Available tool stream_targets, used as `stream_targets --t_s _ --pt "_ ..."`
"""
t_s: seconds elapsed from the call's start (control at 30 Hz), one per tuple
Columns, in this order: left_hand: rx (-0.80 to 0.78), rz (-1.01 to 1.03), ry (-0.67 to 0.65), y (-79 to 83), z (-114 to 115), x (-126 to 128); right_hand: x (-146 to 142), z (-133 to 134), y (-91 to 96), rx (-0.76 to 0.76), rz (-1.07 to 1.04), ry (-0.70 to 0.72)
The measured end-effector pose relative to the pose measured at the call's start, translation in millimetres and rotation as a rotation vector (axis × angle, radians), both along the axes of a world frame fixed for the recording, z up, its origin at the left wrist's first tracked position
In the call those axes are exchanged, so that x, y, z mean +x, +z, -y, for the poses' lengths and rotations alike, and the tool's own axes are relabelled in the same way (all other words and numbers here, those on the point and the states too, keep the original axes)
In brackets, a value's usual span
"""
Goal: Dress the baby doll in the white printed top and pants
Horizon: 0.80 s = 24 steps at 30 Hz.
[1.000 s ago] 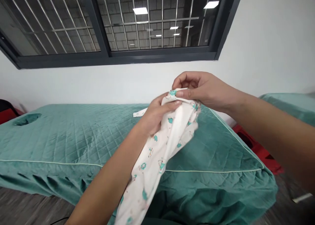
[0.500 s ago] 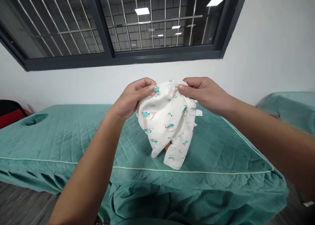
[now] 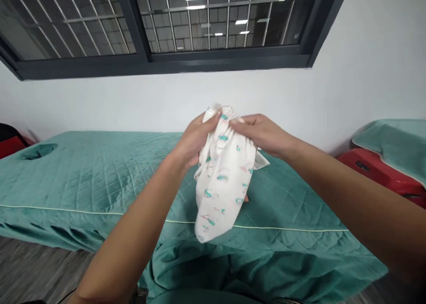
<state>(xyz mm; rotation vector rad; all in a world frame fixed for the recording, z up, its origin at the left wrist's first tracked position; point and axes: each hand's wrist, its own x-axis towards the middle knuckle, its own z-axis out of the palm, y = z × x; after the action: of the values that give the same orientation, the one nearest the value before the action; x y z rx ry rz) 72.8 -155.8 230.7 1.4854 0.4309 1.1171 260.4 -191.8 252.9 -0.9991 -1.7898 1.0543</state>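
Observation:
White baby pants (image 3: 221, 184) with small green and pink prints hang from both my hands, above the near part of the green quilted bed cover (image 3: 293, 197). My left hand (image 3: 199, 137) pinches their gathered top edge on the left side. A short way to the right, my right hand (image 3: 258, 133) grips the same edge between thumb and fingers. The cloth is bunched at the top and narrows to a blunt end below. Behind it, a white piece (image 3: 262, 161) shows in part, as does a small brownish-orange bit; I cannot tell what either is.
A dark-framed window (image 3: 226, 62) with metal bars is set in the white wall (image 3: 133, 102) behind the bed. The cover has a round hole (image 3: 39, 152) at the left. A red case (image 3: 376, 168) stands at the right, partly under green cloth (image 3: 396, 140).
My hands have come closer together, and the pants, spread wide with two legs showing before, are now bunched and narrower. The view has shifted slightly, bringing the red case into sight.

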Motion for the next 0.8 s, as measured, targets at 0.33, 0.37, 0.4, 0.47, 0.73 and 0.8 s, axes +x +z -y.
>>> stream_targets --t_s 0.33,0.37,0.4,0.47,0.73,0.8 --pt "-0.077 -0.168 -0.145 -29.3 -9 -13 4 -20 -23.3 -0.021 -0.060 0.047" --pt "-0.073 -0.144 -0.107 -29.7 -11 -14 4 -18 -26.6 -0.067 0.033 0.121" --pt "-0.070 -0.134 -0.089 -30.2 -13 -14 3 -15 -30.0 -0.104 0.124 0.176" --pt "-0.074 -0.125 -0.085 -32.2 -14 -15 1 -13 -36.3 -0.142 0.233 0.188" --pt "-0.135 -0.350 -0.437 -49.7 -11 -16 -4 -21 -49.7 -0.164 -0.370 -0.141" --pt "-0.176 -0.285 -0.398 -52.9 -11 -13 -3 -18 -50.9 -0.216 -0.403 -0.078"
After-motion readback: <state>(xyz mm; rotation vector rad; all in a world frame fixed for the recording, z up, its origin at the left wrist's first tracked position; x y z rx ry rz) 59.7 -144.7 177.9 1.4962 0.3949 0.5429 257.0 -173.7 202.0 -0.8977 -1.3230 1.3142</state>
